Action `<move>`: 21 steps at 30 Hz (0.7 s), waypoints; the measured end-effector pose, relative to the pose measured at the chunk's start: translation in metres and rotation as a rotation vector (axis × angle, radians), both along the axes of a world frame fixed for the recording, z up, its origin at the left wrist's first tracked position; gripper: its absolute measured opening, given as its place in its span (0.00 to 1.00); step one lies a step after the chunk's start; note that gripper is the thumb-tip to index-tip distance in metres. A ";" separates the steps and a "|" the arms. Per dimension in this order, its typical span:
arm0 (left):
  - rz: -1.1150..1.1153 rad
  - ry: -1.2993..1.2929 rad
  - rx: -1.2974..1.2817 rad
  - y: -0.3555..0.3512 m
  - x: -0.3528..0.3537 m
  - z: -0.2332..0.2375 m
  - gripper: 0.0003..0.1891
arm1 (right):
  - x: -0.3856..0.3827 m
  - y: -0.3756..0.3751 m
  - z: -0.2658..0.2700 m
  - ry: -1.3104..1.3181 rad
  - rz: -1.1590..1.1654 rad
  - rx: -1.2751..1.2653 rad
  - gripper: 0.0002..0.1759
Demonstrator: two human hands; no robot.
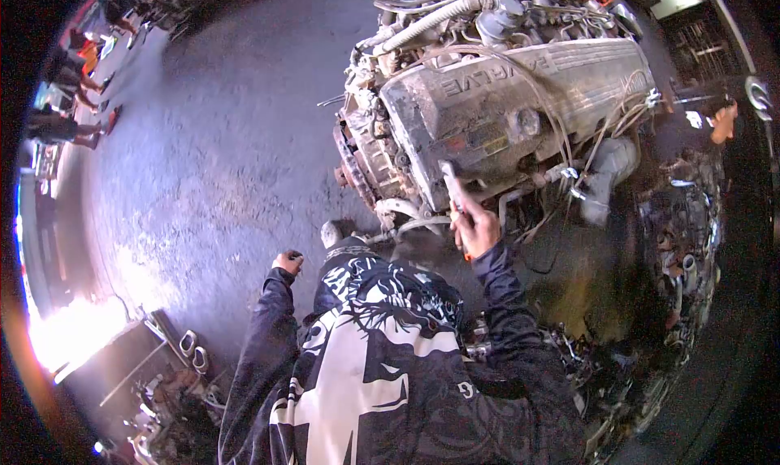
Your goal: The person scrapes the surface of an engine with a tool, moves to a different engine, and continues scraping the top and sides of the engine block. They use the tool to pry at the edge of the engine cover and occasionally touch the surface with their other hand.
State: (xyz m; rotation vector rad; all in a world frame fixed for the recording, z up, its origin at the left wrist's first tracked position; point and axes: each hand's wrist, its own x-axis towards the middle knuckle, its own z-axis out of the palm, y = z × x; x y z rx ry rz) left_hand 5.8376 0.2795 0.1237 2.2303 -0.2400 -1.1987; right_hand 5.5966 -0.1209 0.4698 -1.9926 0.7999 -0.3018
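Nearest is the person's black garment with a large white cross print (345, 384), its dark sleeves reaching forward. The left hand (288, 261) hangs over the grey, worn floor (219, 140), apart from the engine; its grip is curled, but whether the fingertips meet or hold anything, I cannot tell. The right hand (477, 229) has its grip clamped on a slim tool with a pale head and orange on its handle (449, 179). The tool points at the near edge of the long, grimy grey metal valve cover with raised lettering (479, 107); whether its tip touches the cover is unclear.

The cover lies on the large, dirty metal engine (372, 152), which stands ahead and slightly right. Thin cables (546, 91) cross the cover, and a ribbed, pale hose (435, 22) runs along its far side. Right of the engine, jumbled metal parts (689, 262) lie in shadow, and a co-worker's bare hand or foot (721, 123) shows. Far left, people's legs (81, 132) are visible.
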 end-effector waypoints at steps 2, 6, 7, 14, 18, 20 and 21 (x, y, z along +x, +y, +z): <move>0.072 -0.049 -0.046 0.001 -0.011 0.003 0.17 | -0.006 -0.010 -0.004 -0.067 0.030 -0.017 0.30; 0.134 -0.061 0.016 0.005 -0.053 0.027 0.17 | -0.015 -0.031 -0.002 -0.116 -0.098 0.122 0.31; 0.188 -0.069 -0.005 0.009 -0.072 0.018 0.17 | -0.014 -0.030 -0.011 -0.061 -0.071 0.081 0.31; 0.232 0.000 0.015 0.028 -0.192 0.032 0.16 | -0.020 -0.047 0.010 -0.030 -0.016 0.163 0.28; 0.295 0.136 0.116 0.060 -0.226 -0.003 0.15 | -0.021 -0.040 0.003 -0.053 0.138 -0.002 0.31; 0.296 0.143 0.136 0.064 -0.229 0.008 0.15 | -0.020 -0.039 0.021 -0.021 0.084 0.044 0.31; 0.299 0.150 0.149 0.062 -0.224 0.014 0.15 | -0.021 -0.045 0.009 -0.002 0.046 0.104 0.32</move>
